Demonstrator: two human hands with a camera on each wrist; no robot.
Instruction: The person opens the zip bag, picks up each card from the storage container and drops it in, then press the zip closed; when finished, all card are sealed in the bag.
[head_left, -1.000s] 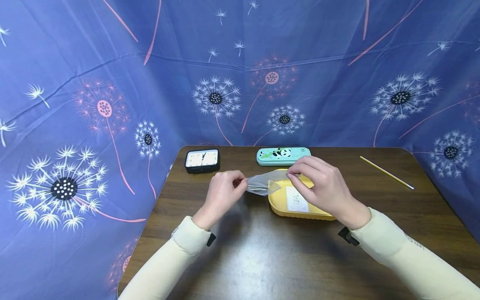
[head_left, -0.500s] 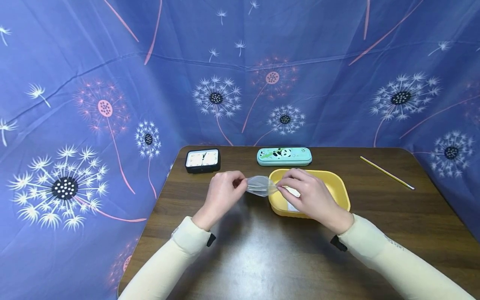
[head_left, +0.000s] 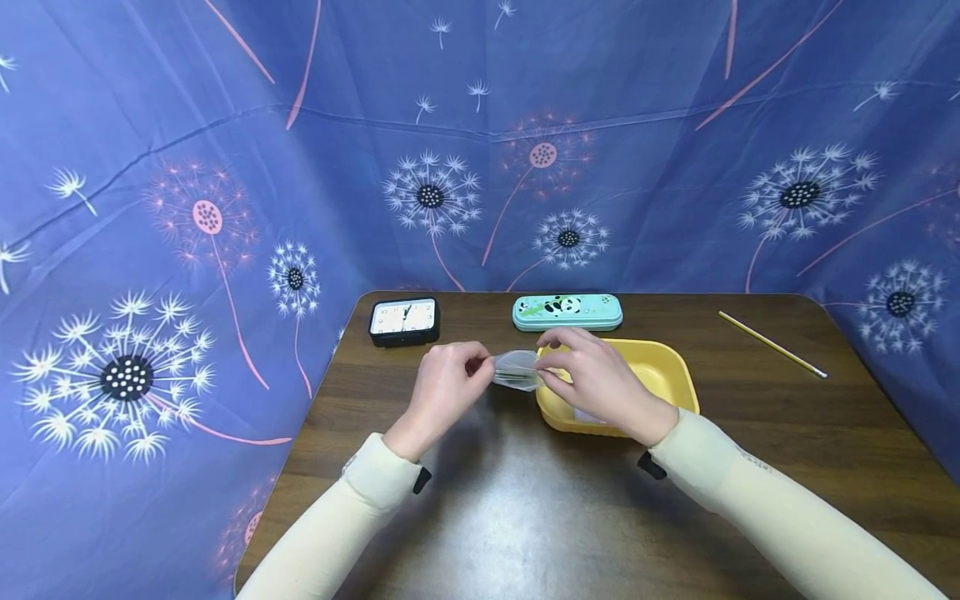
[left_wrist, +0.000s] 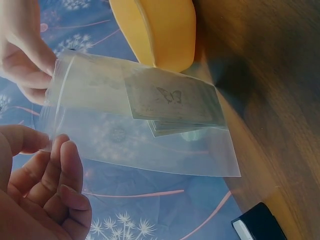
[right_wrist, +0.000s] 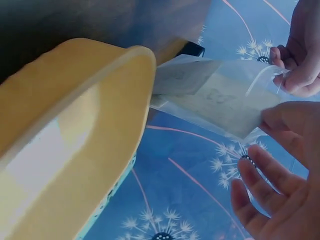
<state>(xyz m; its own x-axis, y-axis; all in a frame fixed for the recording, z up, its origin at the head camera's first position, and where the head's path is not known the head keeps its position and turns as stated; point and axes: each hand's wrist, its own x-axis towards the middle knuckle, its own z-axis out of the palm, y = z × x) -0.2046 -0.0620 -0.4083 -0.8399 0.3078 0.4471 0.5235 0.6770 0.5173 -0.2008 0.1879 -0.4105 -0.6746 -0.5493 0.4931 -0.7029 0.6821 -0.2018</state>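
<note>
My left hand (head_left: 446,383) pinches the edge of a clear zip bag (head_left: 516,371) at its mouth, thumb against fingers. From the other side, my right hand (head_left: 600,379) pinches the bag near the same end, its other fingers spread apart in the right wrist view. Inside the bag lie several pale paper cards (left_wrist: 172,97), the top one printed with a butterfly. The bag hangs above the table, beside the left end of a yellow bin (head_left: 667,367). A white card (right_wrist: 42,155) lies on the bin's floor, largely covered by my right hand in the head view.
A black-framed clock (head_left: 405,321) stands at the back left of the brown wooden table (head_left: 495,517). Behind the bin is a mint panda pencil case (head_left: 567,312). A yellow-striped pencil (head_left: 772,344) lies at the right. Blue dandelion cloth (head_left: 645,150) hangs behind the table.
My right hand has moved left from over the bin, closer to my left hand, and the plastic between the hands spans a shorter gap. My left hand has stayed in place.
</note>
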